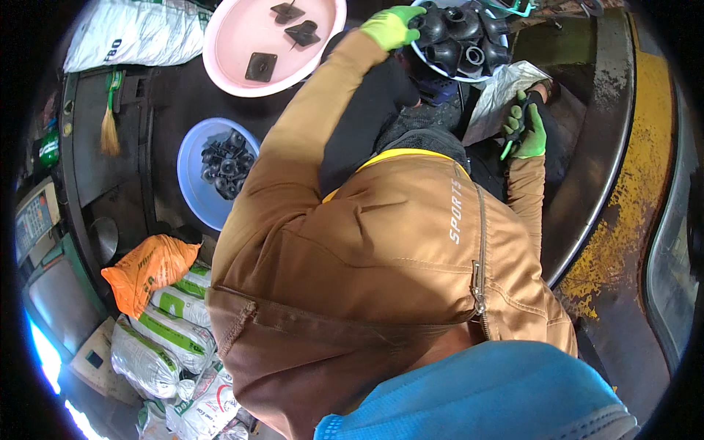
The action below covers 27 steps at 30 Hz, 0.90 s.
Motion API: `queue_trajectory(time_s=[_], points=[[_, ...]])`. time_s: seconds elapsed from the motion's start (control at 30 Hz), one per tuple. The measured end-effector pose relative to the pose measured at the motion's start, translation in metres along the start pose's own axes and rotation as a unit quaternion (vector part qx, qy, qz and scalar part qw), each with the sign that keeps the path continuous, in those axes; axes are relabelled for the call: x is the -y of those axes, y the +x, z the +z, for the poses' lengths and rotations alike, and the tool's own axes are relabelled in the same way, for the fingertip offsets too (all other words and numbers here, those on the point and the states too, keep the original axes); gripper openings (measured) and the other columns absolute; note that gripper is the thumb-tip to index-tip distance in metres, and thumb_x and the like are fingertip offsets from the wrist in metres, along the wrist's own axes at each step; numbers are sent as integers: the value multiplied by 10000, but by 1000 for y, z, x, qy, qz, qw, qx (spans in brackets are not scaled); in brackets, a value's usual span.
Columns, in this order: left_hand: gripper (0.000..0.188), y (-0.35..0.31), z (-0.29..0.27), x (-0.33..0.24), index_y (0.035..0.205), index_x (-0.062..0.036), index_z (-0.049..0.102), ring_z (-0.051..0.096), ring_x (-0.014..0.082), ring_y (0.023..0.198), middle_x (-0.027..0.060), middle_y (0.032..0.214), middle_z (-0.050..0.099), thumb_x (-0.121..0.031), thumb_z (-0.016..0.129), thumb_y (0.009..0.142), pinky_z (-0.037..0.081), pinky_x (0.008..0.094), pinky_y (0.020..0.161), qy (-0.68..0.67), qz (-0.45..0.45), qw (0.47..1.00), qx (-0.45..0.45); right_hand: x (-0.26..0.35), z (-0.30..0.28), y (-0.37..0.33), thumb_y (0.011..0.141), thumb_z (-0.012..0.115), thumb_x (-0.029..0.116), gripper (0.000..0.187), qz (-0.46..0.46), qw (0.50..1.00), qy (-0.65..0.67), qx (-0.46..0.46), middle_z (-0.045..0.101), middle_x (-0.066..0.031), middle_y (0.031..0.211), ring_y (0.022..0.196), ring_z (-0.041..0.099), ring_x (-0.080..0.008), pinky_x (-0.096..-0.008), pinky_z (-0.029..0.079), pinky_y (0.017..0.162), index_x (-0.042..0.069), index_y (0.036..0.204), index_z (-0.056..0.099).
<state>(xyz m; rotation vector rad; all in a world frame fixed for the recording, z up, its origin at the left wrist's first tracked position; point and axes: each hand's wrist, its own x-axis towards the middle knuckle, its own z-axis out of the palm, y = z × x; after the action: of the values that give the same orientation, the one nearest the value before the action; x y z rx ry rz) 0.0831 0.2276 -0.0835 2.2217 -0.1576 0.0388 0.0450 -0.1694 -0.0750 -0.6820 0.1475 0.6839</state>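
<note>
My left hand (392,28), in a yellow-green glove, reaches to the left rim of a white basin (419,53) heaped with black rubber boot-like parts (463,23). Its thumb and fingers are apart, against the nearest part in the heap. On the right, my right hand (534,136), gloved in green, is curled around a small dark hand tool (519,126). The tool's exact kind is not clear, as the fingers cover much of it. A silvery-white sack (493,103) lies beside that hand.
A pink basin (213,45) at the upper left holds 3 flanged black parts. Below it, a blue basin (191,192) carries smaller black parts. Stacked white-green bags (176,330) and an orange bag (150,268) lie at left. A worn yellow metal frame (638,169) curves along the right.
</note>
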Motion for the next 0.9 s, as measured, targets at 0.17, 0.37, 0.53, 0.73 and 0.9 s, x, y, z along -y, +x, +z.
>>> queue_trajectory(time_s=[0.17,0.37,0.53,0.73,0.9], points=[[757,57,48,27,1411,-99,534,593,341,1207,184,1318,615,-346,759,731,455,406,1038,129,-123,981,71,-5,6,-3,1015,516,316,389,-7,998,-2,-65,607,-46,840,653,568,-192,-324,465,577,95,1333,548],[762,49,25,26,1308,-64,621,642,269,1116,162,1223,671,-412,852,670,519,366,947,39,-155,986,-54,-10,39,-2,970,594,255,378,-31,971,-146,-185,611,-8,865,604,538,-130,-254,426,528,75,1302,572],[661,-4,7,-91,1177,-25,674,635,337,1023,171,1007,687,-297,875,608,499,433,931,-37,-81,992,-94,-19,103,21,896,711,191,420,-179,927,-287,-159,624,1,907,600,533,-73,-207,396,494,48,1267,577],[652,-34,-22,-182,1060,-120,669,595,374,1111,137,1111,639,-435,905,540,468,490,970,15,339,914,-222,-3,157,11,909,654,159,283,-142,973,-172,-53,695,-72,975,779,658,-131,-255,538,661,-13,1133,654],[551,-35,-24,-194,1088,-47,664,654,303,1041,148,1091,679,-275,885,639,506,399,945,-151,260,953,-37,0,157,-2,1024,531,239,306,-61,997,-23,-28,706,-86,1013,866,686,-171,-270,560,761,25,1228,607]])
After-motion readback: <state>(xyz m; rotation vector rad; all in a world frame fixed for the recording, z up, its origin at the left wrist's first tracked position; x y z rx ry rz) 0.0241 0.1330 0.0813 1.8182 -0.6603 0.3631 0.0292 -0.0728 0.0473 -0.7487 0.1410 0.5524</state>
